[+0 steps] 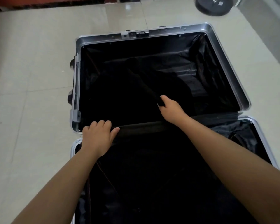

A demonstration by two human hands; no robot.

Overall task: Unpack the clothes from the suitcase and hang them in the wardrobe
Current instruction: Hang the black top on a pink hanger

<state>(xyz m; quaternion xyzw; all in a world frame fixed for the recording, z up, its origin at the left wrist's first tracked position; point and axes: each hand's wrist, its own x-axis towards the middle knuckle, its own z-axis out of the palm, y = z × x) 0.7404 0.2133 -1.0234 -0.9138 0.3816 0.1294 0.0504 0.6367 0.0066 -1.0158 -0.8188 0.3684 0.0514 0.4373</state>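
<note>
Suitcase [229, 65] lies open flat on tiled floor [31, 70]; dark clothes [136, 88] sit in far half, none out yet; wardrobe not in view; left hand [98, 138] grips dark hinge-edge fabric; right hand [171, 109] pinches dark garment fold

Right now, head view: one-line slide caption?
Right hand pulls black garment from open suitcase; left hand grips its centre divider.
</note>
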